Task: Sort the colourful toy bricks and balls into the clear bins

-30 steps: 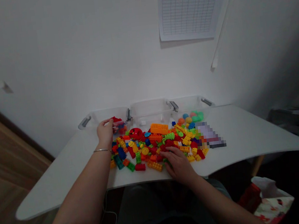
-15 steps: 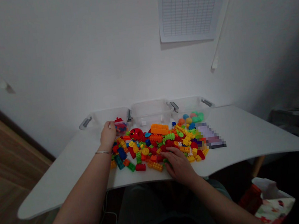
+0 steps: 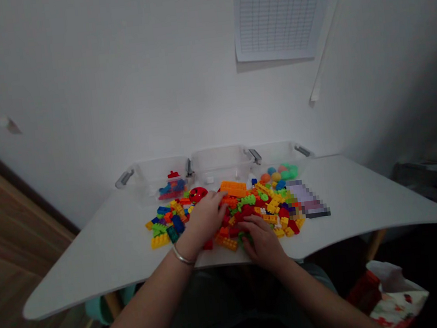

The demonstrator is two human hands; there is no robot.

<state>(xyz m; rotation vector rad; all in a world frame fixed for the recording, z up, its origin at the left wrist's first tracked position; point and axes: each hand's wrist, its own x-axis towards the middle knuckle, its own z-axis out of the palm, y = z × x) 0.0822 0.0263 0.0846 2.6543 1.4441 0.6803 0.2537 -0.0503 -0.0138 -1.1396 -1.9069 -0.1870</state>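
White table [image 3: 95,259]: 3 clear plastic bins in a row along the far edge, w/ grey latches. Left bin [image 3: 141,182] now has red & blue bricks [image 3: 171,189] inside, and the L hand [image 3: 207,217] has moved off it, back onto the pile. Right bin [image 3: 278,153] holds coloured balls [image 3: 277,172]; middle bin [image 3: 220,162] sits between. Loose plastic building bricks [image 3: 247,208] lie heaped mid-table, just in front of the bins. L hand is palm down, fingers spread, on the pile; can't tell if it holds anything. R hand [image 3: 263,244] is at the pile's near side, fingers curled narrow over a green brick [image 3: 245,240]; grip unclear.
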